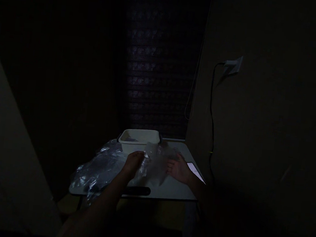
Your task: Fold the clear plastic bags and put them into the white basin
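Very dark room, with the upper left and lower right sunk in near-black. Faint bluish light shows in broken streaks across the window blind (142, 72). A phone (196, 171) screen glows pale on the table (172, 190), whose top looks dull grey. Sharp white glints dot the crumpled sheet (106, 163). Between the left hand (133, 164) and right hand (180, 170), clear plastic (155, 164) looks hazy and smeared; fine detail is lost.

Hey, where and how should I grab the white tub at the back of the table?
Probably by the dark end pieces, which look like handles, coming from left and right. The white tub stands upright with its open top up; clear plastic in the left hand partly hides its near right corner, so the front looks less handy.
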`<move>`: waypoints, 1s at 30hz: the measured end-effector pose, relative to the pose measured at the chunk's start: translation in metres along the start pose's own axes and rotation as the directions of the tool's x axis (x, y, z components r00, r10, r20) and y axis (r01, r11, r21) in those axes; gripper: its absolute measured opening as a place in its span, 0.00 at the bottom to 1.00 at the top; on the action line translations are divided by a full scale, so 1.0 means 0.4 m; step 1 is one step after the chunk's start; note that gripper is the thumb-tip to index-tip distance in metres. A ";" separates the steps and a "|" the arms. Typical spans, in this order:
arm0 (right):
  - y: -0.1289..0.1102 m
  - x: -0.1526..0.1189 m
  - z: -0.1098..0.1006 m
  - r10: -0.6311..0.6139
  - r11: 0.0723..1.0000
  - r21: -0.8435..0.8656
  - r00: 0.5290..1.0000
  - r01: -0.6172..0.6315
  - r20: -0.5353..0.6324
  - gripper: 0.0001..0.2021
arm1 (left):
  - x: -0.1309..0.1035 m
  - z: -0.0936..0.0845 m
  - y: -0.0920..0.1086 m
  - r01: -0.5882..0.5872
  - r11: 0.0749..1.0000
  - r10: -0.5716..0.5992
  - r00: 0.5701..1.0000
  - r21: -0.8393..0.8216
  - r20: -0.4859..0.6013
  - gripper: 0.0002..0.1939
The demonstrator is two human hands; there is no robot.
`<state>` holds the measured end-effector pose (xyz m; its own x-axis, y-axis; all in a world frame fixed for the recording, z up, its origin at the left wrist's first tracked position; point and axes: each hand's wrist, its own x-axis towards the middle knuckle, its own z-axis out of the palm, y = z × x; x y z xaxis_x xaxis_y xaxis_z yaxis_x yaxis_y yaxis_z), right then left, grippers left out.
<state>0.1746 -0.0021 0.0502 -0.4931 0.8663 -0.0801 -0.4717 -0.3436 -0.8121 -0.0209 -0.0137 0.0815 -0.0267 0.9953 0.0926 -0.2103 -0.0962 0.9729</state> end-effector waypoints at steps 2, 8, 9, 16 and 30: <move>0.014 0.001 0.024 0.004 1.000 0.022 0.998 -0.006 0.070 0.20 | 0.003 -0.006 -0.007 0.044 0.998 -0.045 0.998 -0.037 -0.040 0.05; 0.022 0.000 0.034 -0.043 0.993 -0.108 0.998 0.038 -0.049 0.05 | -0.007 -0.015 -0.032 0.353 0.934 -0.339 0.923 -0.052 0.180 0.05; 0.019 -0.002 0.029 -0.035 0.993 -0.113 0.997 0.028 -0.062 0.05 | -0.008 -0.016 -0.038 0.346 0.937 -0.331 0.925 -0.053 0.186 0.03; 0.002 -0.018 0.005 0.097 0.967 -0.237 0.995 -0.098 -0.017 0.06 | -0.003 -0.020 -0.066 0.221 0.975 -0.217 0.967 -0.019 0.130 0.03; -0.009 -0.012 -0.015 0.048 0.965 -0.255 0.997 -0.062 -0.064 0.09 | -0.008 -0.024 -0.036 0.253 0.967 -0.256 0.937 0.044 0.237 0.08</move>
<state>0.1831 -0.0030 0.0500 -0.4676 0.8702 -0.1552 -0.2383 -0.2932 -0.9259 -0.0273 -0.0157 0.0651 0.2599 0.9591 -0.1118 -0.1674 0.1588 0.9730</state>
